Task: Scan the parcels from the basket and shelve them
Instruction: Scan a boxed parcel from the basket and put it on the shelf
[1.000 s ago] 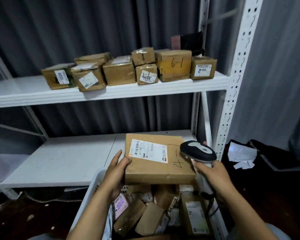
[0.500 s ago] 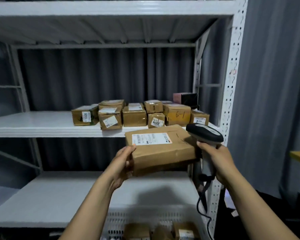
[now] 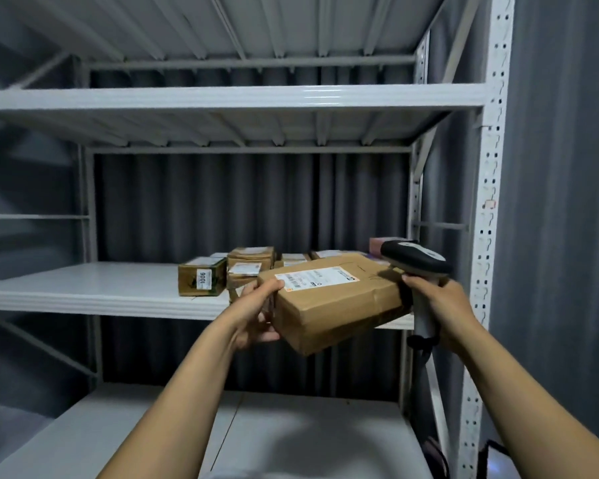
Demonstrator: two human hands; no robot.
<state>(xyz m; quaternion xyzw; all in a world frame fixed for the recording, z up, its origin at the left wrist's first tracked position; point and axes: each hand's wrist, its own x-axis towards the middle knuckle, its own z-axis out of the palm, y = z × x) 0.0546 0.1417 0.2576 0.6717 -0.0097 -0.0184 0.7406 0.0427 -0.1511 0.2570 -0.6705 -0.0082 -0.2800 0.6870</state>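
The basket of parcels that filled the bottom of the view a second ago has dropped out of sight, and higher shelves now show. On the white middle shelf [image 3: 83, 288], a box marked 1006 [image 3: 201, 280] starts a row of brown parcels [image 3: 253, 259] running right. The person's left hand [image 3: 256, 312] is curled round the left end of the labelled parcel [image 3: 336, 305], which has risen from above the basket to the middle shelf's front edge. Its long axis runs left to right, label face up, near edge tipped down toward the camera. The head of the barcode scanner [image 3: 415, 261] sits above the parcel's right end, and the right hand [image 3: 443, 312] is wrapped round the scanner's handle. The rack's white upright [image 3: 488, 236] stands just beyond.
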